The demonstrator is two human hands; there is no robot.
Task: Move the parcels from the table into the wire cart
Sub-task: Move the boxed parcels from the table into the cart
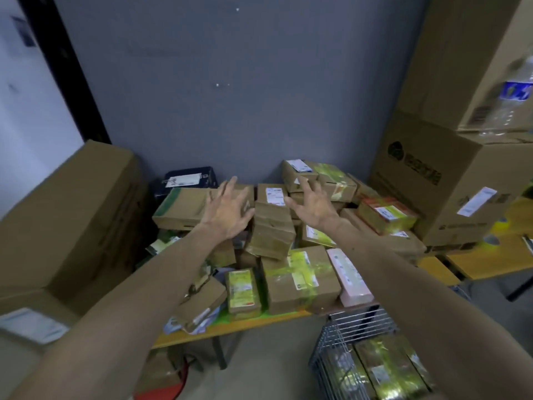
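Cardboard parcel (272, 226) lies between left hand (227, 209) and right hand (313, 204), both grips spread, empty.

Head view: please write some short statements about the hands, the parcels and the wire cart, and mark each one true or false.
1. The left hand and the right hand are open and hold nothing. True.
2. The wire cart is empty. False: parcels already lie in it.
3. A pink parcel lies at the near edge of the table. True.
4. Only one parcel is on the table. False: many are piled there.
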